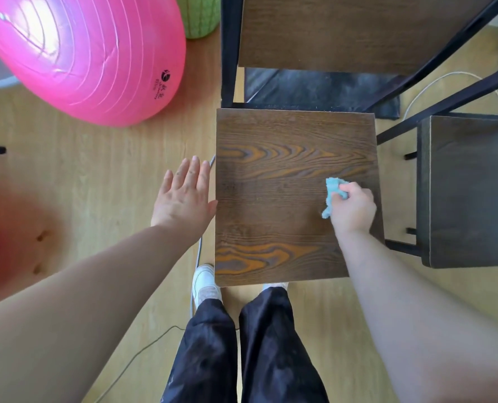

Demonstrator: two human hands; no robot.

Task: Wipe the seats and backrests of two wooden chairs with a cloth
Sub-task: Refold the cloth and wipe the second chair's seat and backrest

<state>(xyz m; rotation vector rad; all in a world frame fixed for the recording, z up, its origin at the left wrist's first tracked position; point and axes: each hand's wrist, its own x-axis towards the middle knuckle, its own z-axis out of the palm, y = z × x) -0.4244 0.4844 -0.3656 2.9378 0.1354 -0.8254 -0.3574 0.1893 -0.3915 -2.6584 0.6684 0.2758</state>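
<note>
Matt grained wood seat [285, 181], fluffy cloth [333, 189], glossy pink ball [96, 68]

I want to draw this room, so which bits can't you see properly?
Head view only:
- cloth: mostly bunched inside the right hand, so its full size is hidden.
- darker chair: cut off by the right edge.
- backrest: top cut off by the upper edge.
- right shoe: mostly hidden under the seat.
- print on the pink ball: too small to read.
</note>
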